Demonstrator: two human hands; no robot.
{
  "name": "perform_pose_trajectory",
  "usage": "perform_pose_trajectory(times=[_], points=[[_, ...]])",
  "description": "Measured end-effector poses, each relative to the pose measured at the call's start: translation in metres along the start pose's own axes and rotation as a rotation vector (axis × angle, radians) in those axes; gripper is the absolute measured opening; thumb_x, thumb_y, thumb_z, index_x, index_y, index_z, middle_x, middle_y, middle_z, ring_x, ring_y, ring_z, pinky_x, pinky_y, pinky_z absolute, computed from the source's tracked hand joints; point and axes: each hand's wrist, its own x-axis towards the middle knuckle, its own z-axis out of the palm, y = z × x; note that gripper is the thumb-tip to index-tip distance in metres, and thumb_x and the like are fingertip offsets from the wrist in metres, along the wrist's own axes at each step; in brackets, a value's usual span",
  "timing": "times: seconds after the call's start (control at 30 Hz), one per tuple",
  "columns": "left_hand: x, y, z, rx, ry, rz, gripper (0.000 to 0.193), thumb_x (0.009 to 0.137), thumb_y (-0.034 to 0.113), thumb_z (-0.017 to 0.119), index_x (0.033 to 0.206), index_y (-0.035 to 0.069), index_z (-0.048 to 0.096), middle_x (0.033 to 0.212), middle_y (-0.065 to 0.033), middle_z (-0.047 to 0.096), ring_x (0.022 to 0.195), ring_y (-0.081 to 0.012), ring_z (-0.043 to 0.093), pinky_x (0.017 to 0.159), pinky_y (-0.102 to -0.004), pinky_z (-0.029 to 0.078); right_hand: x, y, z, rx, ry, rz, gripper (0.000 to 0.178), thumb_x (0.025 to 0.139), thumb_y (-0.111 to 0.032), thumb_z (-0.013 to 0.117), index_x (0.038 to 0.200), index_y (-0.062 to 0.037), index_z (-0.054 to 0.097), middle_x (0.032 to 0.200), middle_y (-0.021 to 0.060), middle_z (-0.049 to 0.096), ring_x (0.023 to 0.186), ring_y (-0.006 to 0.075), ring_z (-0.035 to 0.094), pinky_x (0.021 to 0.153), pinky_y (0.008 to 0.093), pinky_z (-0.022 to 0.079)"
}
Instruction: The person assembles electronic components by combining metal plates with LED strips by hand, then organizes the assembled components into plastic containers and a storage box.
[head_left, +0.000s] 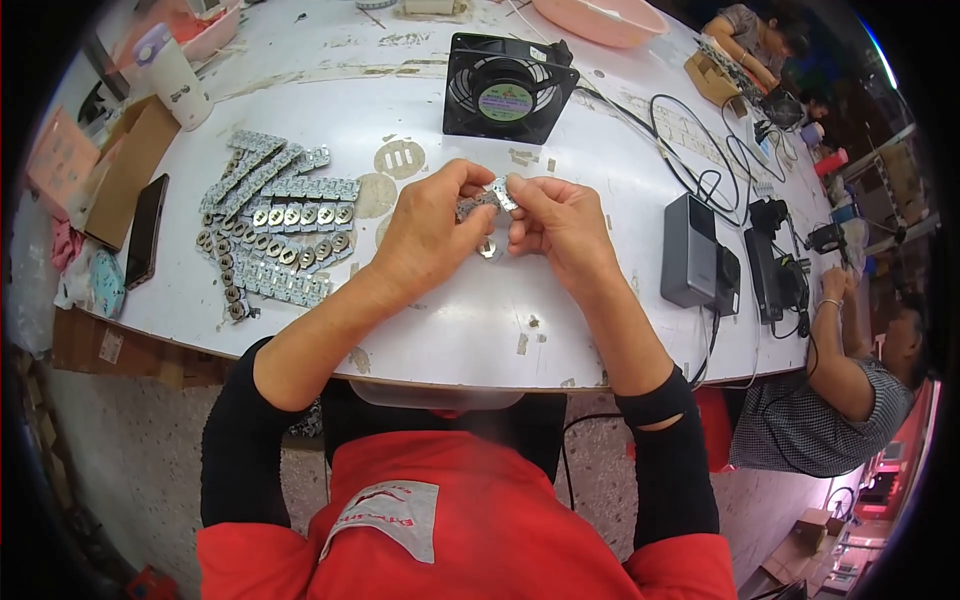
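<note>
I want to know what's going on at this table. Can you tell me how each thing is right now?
left hand: pinching the strip of small metal parts
right hand: pinching the same strip
strip of small metal parts: held up off the table, between both hands
pile of strips: lying flat on the table
black fan: standing upright; spinning or not, cannot tell
phone: lying flat, screen dark
grey box: standing, cable attached

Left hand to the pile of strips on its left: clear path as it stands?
Probably yes. The left hand is pinching a small strip piece together with the right hand, so it would have to let go first. The table between it and the pile of strips looks bare, with nothing standing in the way.
</note>
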Motion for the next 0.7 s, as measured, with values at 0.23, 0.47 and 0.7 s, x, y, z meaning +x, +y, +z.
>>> perform_pose_trajectory(times=[0.23, 0.47, 0.7], points=[[-0.004, -0.003, 0.008, 0.434, 0.214, 0.391, 0.017, 0.081, -0.002, 0.056, 0.097, -0.003, 0.054, 0.084, -0.0128, 0.062, 0.071, -0.0177, 0.063, 0.058, -0.0279, 0.051, -0.008, 0.0, 0.011, -0.161, 0.055, -0.209, 0.024, 0.084, -0.021, 0.064, 0.081, 0.0029, 0.063, 0.062, 0.0036, 0.056, 0.047, 0.0102, 0.054, 0.044, 0.0228, 0.047], [-0.003, -0.003, 0.004, 0.27, 0.106, 0.274, 0.019, 0.083, 0.0, 0.054, 0.101, -0.004, 0.053, 0.084, -0.0125, 0.061, 0.07, -0.0165, 0.063, 0.061, -0.0257, 0.052, -0.008, -0.003, 0.005, -0.047, 0.032, -0.127, 0.024, 0.084, -0.02, 0.064, 0.081, 0.0039, 0.062, 0.06, 0.0038, 0.056, 0.046, 0.0103, 0.053, 0.045, 0.0231, 0.047], [-0.002, 0.005, 0.001, 0.195, 0.045, 0.174, 0.02, 0.084, -0.001, 0.053, 0.103, -0.006, 0.052, 0.084, -0.0121, 0.061, 0.07, -0.0151, 0.063, 0.062, -0.0252, 0.053, -0.007, -0.002, 0.005, 0.014, 0.031, -0.06, 0.023, 0.081, -0.017, 0.065, 0.082, 0.0063, 0.062, 0.065, 0.0057, 0.057, 0.047, 0.011, 0.054, 0.043, 0.0233, 0.046]])
